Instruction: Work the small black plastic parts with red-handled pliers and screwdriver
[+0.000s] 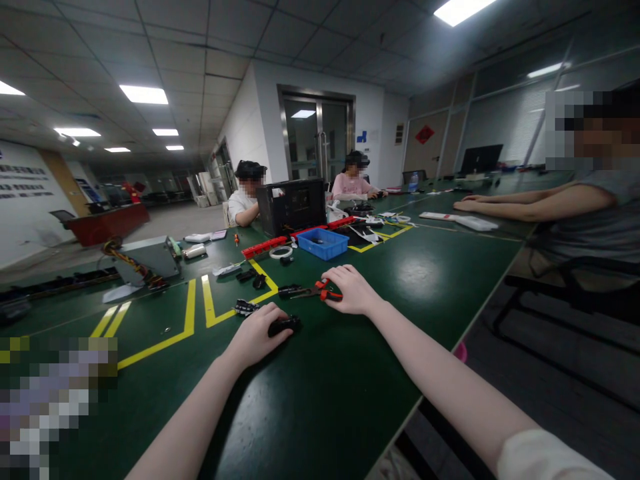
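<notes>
My right hand (350, 288) is closed round the red-and-black handles of a pair of pliers (320, 291). Their jaws point left, toward a small black part (289, 291); whether they touch it I cannot tell. To the lower left, my left hand (260, 333) rests low over the green table, its thumb and fingers round a dark black piece (284, 325) whose kind does not show clearly. Just beyond that hand lies a black-and-silver part (245, 307). Small black pieces (259, 280) lie farther off, inside the yellow tape lines.
A blue bin (323, 245) stands ahead, beside a red strip (265, 247) and a white coil (281, 252). Behind them is a black computer case (293, 205). A power supply with cables (145, 263) sits at left. Several people sit round the green table (440, 267).
</notes>
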The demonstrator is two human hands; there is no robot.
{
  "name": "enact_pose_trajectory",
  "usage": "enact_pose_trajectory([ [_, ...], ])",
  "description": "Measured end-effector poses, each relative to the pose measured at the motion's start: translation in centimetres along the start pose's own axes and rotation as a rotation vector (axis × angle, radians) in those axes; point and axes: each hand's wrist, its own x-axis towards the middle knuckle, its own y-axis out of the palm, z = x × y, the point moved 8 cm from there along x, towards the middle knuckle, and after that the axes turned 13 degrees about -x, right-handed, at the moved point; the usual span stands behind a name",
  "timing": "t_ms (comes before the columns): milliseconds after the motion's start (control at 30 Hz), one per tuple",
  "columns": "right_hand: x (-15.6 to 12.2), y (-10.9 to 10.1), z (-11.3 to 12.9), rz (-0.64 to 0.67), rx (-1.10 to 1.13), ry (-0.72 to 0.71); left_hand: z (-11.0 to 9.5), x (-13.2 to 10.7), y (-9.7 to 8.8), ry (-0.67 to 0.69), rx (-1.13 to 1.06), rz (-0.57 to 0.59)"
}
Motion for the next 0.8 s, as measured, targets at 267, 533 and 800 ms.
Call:
enact_pose_trajectory([
  [267,0.1,0.6,1.0,0.002,-0.015,-0.067,0.1,0.0,-0.7,0.038,0.020,-0.099],
  [533,0.1,0.9,1.2,0.025,-0.040,-0.079,0.3,0.0,-1.0,0.040,0.020,-0.147],
  [800,0.2,1.2,1.4,0.045,-0.040,-0.090,1.0,0.1,-0.5,0.066,-0.026,-0.108],
])
